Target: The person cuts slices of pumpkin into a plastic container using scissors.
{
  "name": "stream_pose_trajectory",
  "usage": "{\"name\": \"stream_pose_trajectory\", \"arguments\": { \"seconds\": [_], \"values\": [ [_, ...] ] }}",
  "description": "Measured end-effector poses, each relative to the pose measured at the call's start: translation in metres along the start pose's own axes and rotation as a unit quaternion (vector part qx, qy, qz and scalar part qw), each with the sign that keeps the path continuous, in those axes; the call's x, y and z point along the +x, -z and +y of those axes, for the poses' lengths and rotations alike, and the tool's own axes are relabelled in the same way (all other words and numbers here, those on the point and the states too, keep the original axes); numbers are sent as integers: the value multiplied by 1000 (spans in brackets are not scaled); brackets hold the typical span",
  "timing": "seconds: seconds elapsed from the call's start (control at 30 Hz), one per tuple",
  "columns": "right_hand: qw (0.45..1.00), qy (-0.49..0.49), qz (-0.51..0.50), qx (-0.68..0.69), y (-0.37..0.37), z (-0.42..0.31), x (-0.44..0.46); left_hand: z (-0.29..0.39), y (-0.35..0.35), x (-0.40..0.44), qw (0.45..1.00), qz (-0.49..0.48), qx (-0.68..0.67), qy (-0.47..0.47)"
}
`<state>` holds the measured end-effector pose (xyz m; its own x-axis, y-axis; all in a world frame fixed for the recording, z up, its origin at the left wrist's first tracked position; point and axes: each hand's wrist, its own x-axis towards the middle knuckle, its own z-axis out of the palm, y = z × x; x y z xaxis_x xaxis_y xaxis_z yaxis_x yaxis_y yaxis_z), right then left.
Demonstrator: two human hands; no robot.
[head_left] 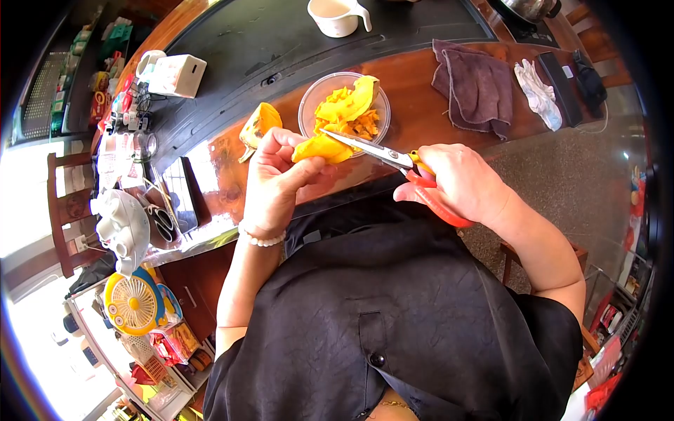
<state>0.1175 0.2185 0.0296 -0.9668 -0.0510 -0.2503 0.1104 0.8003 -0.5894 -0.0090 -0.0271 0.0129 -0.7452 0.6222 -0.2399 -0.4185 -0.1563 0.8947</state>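
Note:
My left hand point(284, 172) pinches a yellow-orange slice, which looks like pumpkin point(323, 149), between thumb and fingers. In my right hand point(463, 179) is a pair of scissors point(379, 152) with red and yellow handles. Its blades point left and reach over the slice's upper edge. Just beyond the slice stands a clear round plastic bowl point(305, 105), holding small orange pieces and a larger yellow slice point(349, 102). Left of the bowl, near my left fingertips, a pumpkin wedge point(262, 123) with a stem-like end lies on the wooden table edge.
Beyond the bowl, a white cup point(338, 17) stands on the black tray surface point(260, 42). To the right lie a brown cloth point(474, 88) and a white glove-like cloth point(538, 95). A tissue box point(178, 76) and a tablet-like device point(184, 193) are on the left.

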Motion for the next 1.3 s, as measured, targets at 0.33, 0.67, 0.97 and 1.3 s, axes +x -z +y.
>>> {"name": "stream_pose_trajectory", "arguments": {
  "seconds": [0.33,0.67,0.97,1.3],
  "values": [
    [997,31,-38,67,7,6,-6,4,2,2,999,-28,-22,9],
    [993,25,-24,113,-3,2,-1,3,4,7,996,-54,-68,19],
    [995,-10,-15,102,-3,6,-4,0,2,7,999,-25,-39,-5],
    [998,51,42,-16,3,2,-4,4,-4,4,999,-15,41,-9]
  ]
}}
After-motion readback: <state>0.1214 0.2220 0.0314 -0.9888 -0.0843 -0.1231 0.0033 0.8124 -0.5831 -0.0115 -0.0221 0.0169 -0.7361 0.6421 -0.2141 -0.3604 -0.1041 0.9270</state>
